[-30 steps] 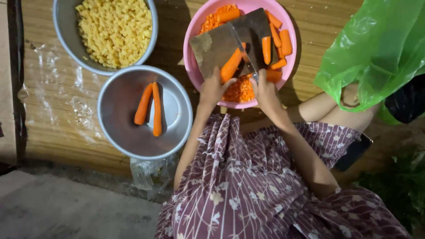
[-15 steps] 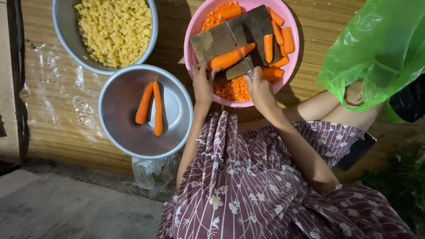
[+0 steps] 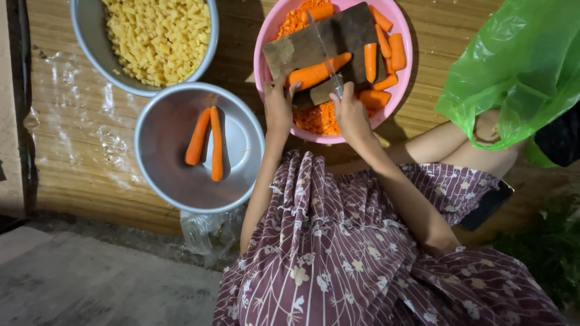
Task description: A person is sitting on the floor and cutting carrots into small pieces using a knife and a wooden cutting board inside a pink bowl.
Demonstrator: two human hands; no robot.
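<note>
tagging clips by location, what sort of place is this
Probably a home food-prep spot at floor level: the person sits on a woven mat, cutting a carrot on a board over a pink basin, beside metal bowls.

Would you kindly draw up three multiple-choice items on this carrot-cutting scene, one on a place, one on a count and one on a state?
1. Where does the cutting board rest?
A. On the pink basin
B. On the floor mat
C. In the metal bowl

2. How many whole carrots lie in the near metal bowl?
A. One
B. Two
C. Four

3. What is the carrot on the board like at this moment?
A. Grated to shreds
B. Lying loose, untouched
C. Steadied by the left hand with the knife blade on it

Answers:
1. A, since the board lies across the pink basin over the cut pieces.
2. B, since two carrots lie side by side there.
3. C, since the left hand touches its end while the right hand holds the knife across it.
</note>
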